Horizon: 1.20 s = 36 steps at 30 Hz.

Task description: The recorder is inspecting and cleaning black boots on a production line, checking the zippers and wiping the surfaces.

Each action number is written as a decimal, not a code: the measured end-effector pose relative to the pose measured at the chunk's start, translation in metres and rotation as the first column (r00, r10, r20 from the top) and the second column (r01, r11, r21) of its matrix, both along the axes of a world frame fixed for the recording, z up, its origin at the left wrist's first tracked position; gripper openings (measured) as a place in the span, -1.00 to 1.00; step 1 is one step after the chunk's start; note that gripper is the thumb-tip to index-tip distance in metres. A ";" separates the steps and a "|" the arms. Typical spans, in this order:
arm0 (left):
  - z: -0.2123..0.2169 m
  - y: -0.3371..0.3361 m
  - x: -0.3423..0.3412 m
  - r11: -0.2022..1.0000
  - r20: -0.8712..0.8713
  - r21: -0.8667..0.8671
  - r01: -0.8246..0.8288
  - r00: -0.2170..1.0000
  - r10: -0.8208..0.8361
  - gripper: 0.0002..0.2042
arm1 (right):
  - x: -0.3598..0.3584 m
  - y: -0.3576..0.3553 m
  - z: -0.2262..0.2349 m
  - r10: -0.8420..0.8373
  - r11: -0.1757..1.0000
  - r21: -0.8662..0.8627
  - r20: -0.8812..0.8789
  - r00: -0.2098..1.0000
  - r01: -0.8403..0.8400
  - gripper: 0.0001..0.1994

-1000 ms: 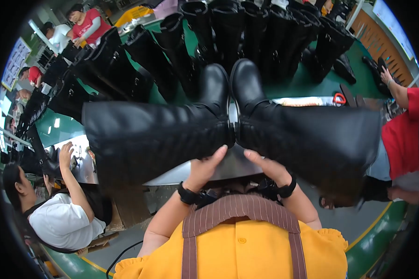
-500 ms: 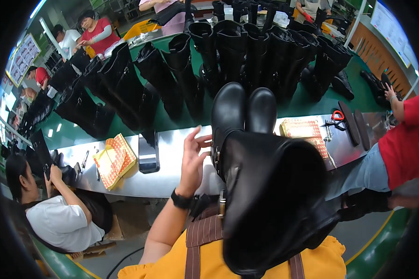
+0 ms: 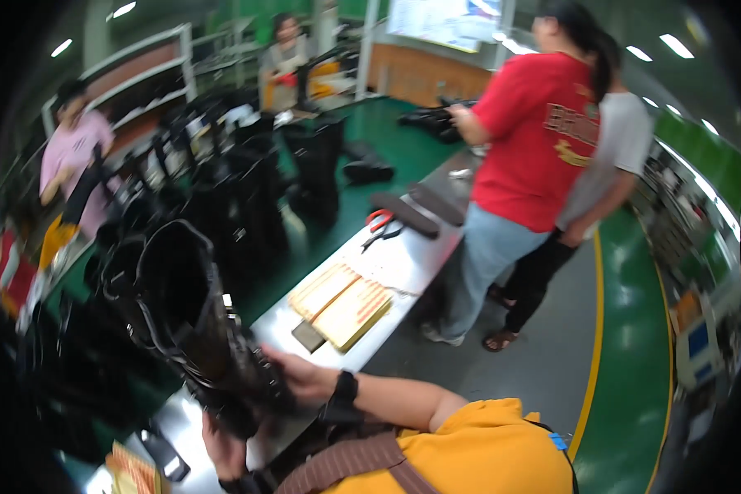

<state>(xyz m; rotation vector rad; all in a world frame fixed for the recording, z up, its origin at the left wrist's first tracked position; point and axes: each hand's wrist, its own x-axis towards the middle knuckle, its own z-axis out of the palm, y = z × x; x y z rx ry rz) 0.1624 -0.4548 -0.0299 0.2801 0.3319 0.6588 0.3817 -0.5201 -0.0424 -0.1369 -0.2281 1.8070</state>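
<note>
A tall black boot (image 3: 210, 358) stands upright in front of me at the left, its wide shaft opening toward the top and small metal fittings along its side. My right hand (image 3: 306, 379) grips it low on its right side, fingers partly behind it. Beneath it, my left hand (image 3: 224, 449) holds its lower part near the foot. Blur and dark leather blend it with another black shaft (image 3: 119, 284) just behind; whether that belongs to a second held boot I cannot tell.
Many black boots (image 3: 239, 189) crowd the green table behind. On the metal edge lie a yellow paper stack (image 3: 346, 309), red-handled scissors (image 3: 380, 226), dark flat pieces (image 3: 407, 216) and a phone-like black object (image 3: 165, 455). A person in red (image 3: 535, 123) stands at the right.
My view has swung to the right. The boots, held toe-up and tilted toward me before, now show a shaft opening upward. My right hand has come into view on the boot.
</note>
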 end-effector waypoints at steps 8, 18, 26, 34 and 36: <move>0.008 0.000 0.007 0.989 0.114 -0.114 -0.089 0.988 0.102 -0.55 | 0.023 -0.027 0.003 -0.218 0.972 0.085 -0.041 0.975 0.221 -0.51; 0.000 -0.015 -0.004 0.988 0.098 0.024 -0.150 0.984 0.147 -0.50 | -0.004 -0.046 0.008 -0.193 0.961 -0.145 0.259 0.946 0.236 -0.49; 0.005 -0.021 0.018 0.997 0.026 0.062 -0.054 0.998 0.052 -0.49 | 0.003 -0.052 0.049 -0.347 0.890 -0.151 0.388 0.854 0.430 -0.36; 0.012 -0.017 0.009 0.971 -0.119 0.152 -0.182 0.972 0.201 -0.50 | -0.011 -0.040 0.040 -0.390 0.828 -0.179 0.497 0.775 0.531 -0.37; 0.010 -0.013 0.009 0.968 -0.128 0.164 -0.188 0.969 0.210 -0.50 | -0.008 -0.037 0.034 -0.392 0.819 -0.190 0.503 0.770 0.541 -0.37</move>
